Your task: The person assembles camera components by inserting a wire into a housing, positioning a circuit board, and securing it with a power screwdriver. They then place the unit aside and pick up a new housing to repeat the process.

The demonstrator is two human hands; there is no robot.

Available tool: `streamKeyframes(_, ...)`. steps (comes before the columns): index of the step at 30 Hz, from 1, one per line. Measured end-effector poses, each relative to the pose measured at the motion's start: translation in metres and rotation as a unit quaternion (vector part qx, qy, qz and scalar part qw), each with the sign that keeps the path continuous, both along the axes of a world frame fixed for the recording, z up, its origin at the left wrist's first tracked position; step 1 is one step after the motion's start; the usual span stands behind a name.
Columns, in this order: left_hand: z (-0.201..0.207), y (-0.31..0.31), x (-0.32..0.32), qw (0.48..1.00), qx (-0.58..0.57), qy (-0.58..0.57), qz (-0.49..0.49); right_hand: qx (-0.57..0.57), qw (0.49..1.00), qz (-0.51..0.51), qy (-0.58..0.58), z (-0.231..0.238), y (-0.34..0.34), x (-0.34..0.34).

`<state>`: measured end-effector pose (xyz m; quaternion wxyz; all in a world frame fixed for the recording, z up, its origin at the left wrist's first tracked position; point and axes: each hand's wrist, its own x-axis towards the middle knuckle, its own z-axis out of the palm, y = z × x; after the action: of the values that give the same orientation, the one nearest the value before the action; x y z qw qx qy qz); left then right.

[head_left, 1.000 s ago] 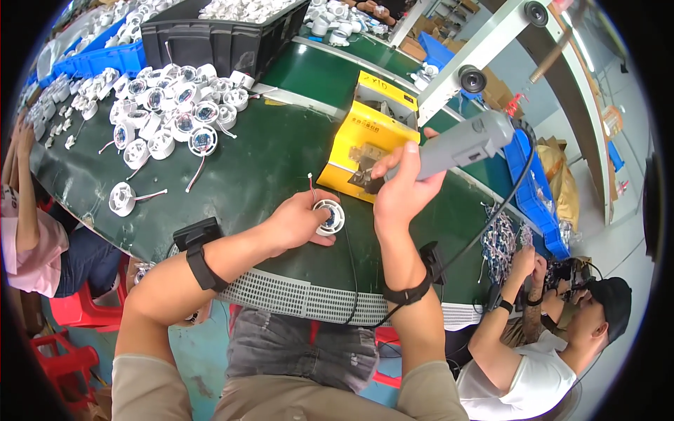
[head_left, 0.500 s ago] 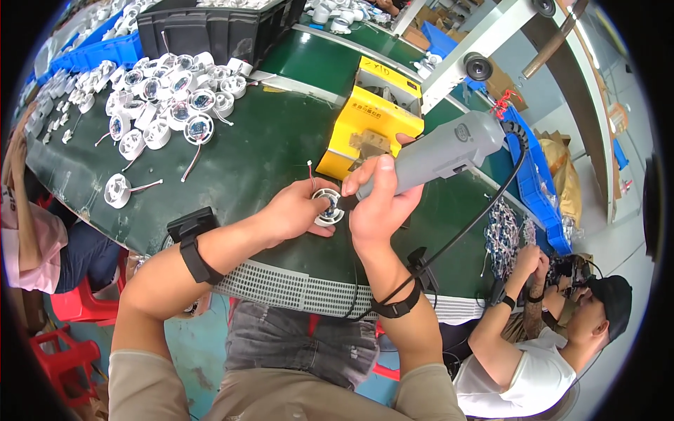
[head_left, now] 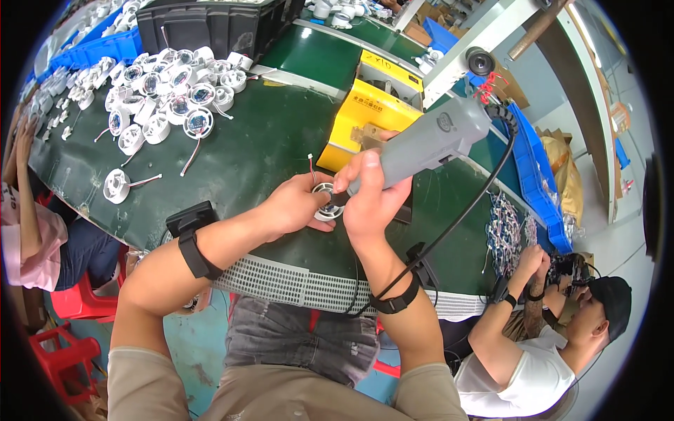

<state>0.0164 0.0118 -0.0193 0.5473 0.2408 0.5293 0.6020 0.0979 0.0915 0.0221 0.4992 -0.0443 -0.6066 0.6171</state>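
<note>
Over the green bench, my left hand (head_left: 289, 203) is closed on a round white plastic housing (head_left: 326, 213) with a circuit board inside and a short wire lead standing up behind it. My right hand (head_left: 375, 203) grips a thick grey electric screwdriver (head_left: 428, 140), tilted so that its body points up and to the right. Its dark tip reaches over the housing's open face; the exact contact is hidden by my fingers. A black cable runs from the screwdriver's top end down past my right forearm.
Just beyond my hands stands a yellow screw-feeder box (head_left: 375, 105). Many similar white housings (head_left: 179, 105) are heaped at the left, with one single housing (head_left: 116, 186) nearer. A black crate (head_left: 210, 35) stands behind them. Bundled wires (head_left: 502, 231) and a co-worker (head_left: 519, 351) are at the right.
The screwdriver and my right hand have shifted left and slightly down, bringing the tip from the housing's edge over its face. My left hand has hardly moved.
</note>
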Motion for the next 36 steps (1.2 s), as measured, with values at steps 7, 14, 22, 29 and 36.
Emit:
streamKeyframes(7,0.003,-0.002,-0.002,1.000,-0.010,0.014,-0.002,0.006,0.999,0.047,-0.009,-0.001,-0.001,0.002)
streamKeyframes(14,0.016,-0.010,-0.029,0.878,0.025,0.456,0.144,0.034,0.999,-0.007,0.015,0.003,0.018,0.011)
streamKeyframes(22,0.019,-0.017,-0.067,0.589,-0.080,0.759,0.267,0.150,0.974,-0.156,-0.062,0.001,0.038,0.007)
streamKeyframes(29,0.016,-0.014,-0.052,0.785,0.048,0.609,0.105,0.141,0.952,-0.268,-0.036,0.015,0.076,0.021)
streamKeyframes(36,0.021,-0.013,-0.033,0.850,0.053,0.524,-0.018,0.165,0.687,-0.520,-0.480,-0.023,0.181,0.119)
